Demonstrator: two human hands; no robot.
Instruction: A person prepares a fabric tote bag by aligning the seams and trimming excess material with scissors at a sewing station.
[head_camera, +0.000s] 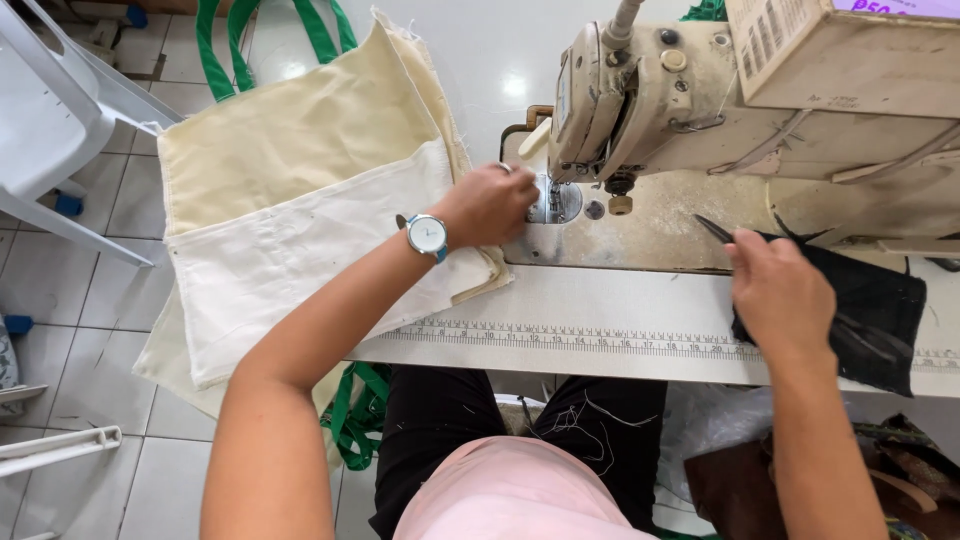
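The cream sewing machine (700, 110) stands on my table (600, 310). The cream cloth bag (300, 200) hangs off its left edge; my left hand (487, 205) presses it flat beside the needle. My right hand (775, 290) pinches small black snips (715, 229) over black fabric (880, 320).

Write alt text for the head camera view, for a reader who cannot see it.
A seated person's left hand presses cream fabric with green straps flat beside the needle of a worn sewing machine. The right hand holds a thin dark tool over a black cloth on the white table. A watch sits on the left wrist.
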